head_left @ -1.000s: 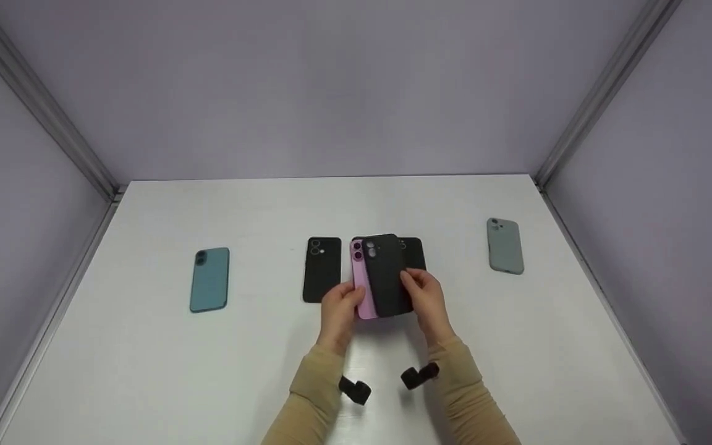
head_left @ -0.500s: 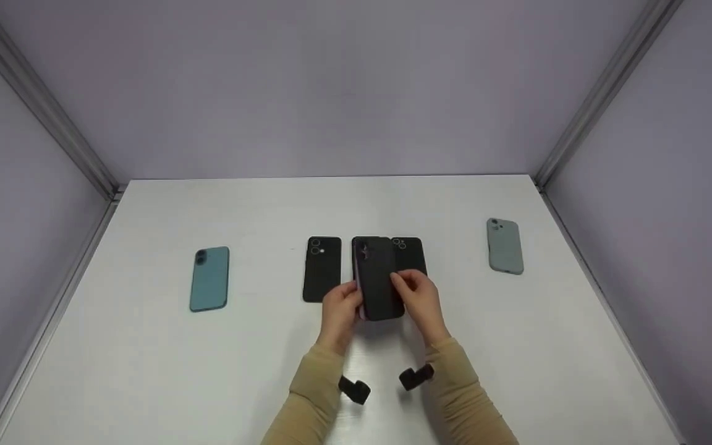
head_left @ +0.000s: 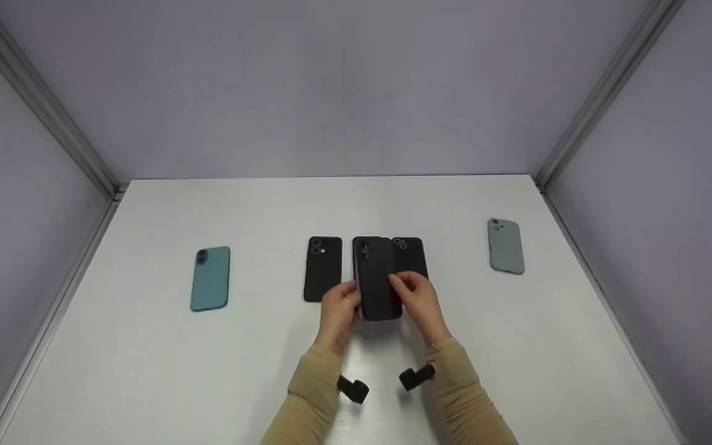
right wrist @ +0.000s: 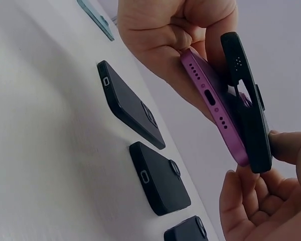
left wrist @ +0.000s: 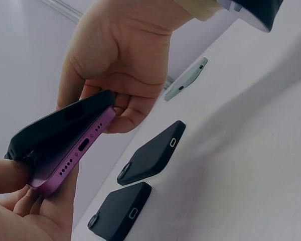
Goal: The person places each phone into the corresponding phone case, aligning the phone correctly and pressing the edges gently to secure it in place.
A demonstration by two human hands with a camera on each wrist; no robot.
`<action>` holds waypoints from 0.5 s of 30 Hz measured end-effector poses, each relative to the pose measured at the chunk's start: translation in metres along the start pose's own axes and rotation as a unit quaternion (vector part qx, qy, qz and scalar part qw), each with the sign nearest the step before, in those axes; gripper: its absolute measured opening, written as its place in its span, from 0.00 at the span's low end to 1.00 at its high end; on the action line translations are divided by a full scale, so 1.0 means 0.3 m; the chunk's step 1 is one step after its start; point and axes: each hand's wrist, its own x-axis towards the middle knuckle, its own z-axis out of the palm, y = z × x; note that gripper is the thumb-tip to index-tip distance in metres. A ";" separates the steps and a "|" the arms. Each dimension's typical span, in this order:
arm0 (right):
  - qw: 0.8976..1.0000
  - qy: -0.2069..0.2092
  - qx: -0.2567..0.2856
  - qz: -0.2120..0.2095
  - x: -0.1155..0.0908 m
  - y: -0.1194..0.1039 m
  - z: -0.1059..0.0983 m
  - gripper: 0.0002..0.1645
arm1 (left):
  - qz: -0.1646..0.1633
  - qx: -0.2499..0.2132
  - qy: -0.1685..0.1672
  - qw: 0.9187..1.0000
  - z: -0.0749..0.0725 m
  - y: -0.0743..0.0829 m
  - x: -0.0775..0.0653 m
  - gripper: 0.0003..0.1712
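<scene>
My left hand [head_left: 336, 314] grips a pink phone [right wrist: 213, 103] by its side edge, bottom end toward me. With thumb and fingers, my right hand [head_left: 423, 309] pinches a black phone case [head_left: 379, 281] by its right side. The case lies over the phone's back and hides nearly all of it in the head view. In the right wrist view, a wedge-shaped gap shows between phone and case at the bottom end. The phone's lenses show at the case's camera opening. Both things are held above the table.
Black phone-shaped pieces lie on the white table [head_left: 146, 371]: one on the left [head_left: 322, 270], one on the right [head_left: 410, 256], another partly hidden behind the held case. A teal phone [head_left: 210, 279] lies far left, and a grey-green phone case [head_left: 505, 246] far right.
The black case has shifted left with my right hand, from beside the pink phone to over its back. My left hand keeps its hold with little movement.
</scene>
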 end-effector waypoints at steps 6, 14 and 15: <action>0.998 -0.037 0.049 0.020 0.002 0.005 -0.013 0.17 | -0.008 0.002 -0.005 1.000 0.001 0.002 -0.003 0.16; 0.990 -0.070 0.116 0.033 0.005 0.003 -0.028 0.12 | -0.022 -0.021 -0.006 1.000 0.005 0.003 -0.003 0.15; 0.989 -0.073 0.121 0.034 0.006 0.003 -0.029 0.12 | -0.022 -0.025 -0.007 0.999 0.005 0.003 -0.004 0.15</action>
